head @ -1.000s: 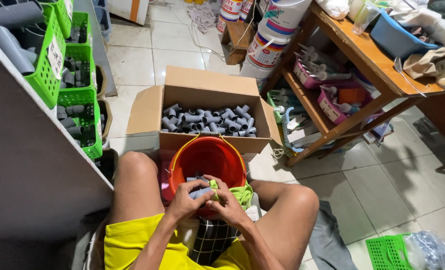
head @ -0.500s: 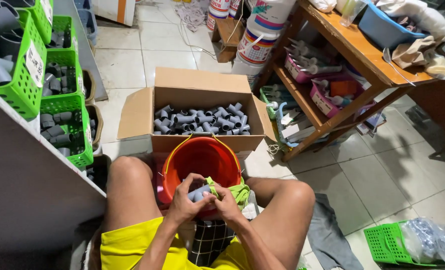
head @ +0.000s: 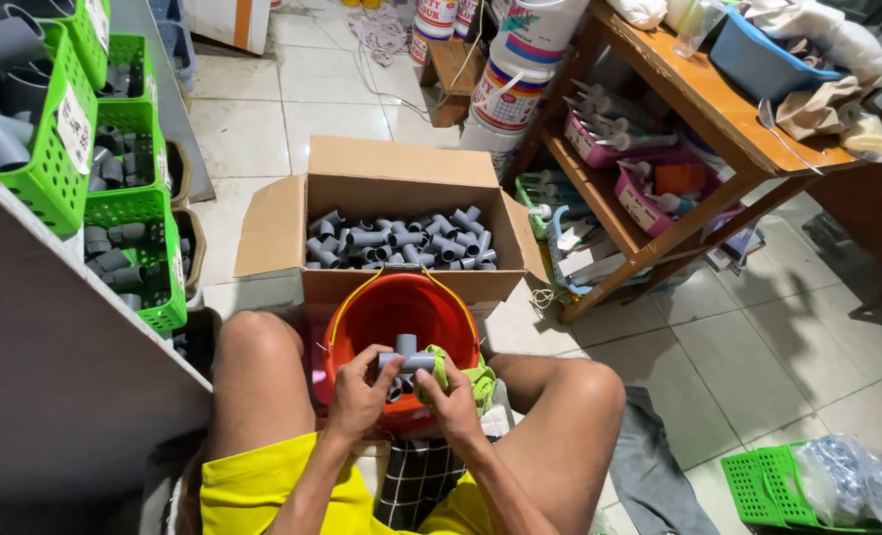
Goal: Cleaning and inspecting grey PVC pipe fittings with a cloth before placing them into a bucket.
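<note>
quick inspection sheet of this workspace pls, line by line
surface: pale tiled floor
job's things: grey tee pipe fitting held over a red bucket; green cloth in right hand
clutter: open cardboard box of grey fittings; green baskets on a shelf
hands: left hand and right hand both grip the fitting
cables: white cord on the far floor
surroundings: wooden shelf table; paint buckets

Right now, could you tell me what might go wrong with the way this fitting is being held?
Both hands, left and right, hold the grey tee fitting above the red bucket; if it slips, it would likely drop in. The green cloth bunched in the right hand may loosen that grip.
</note>
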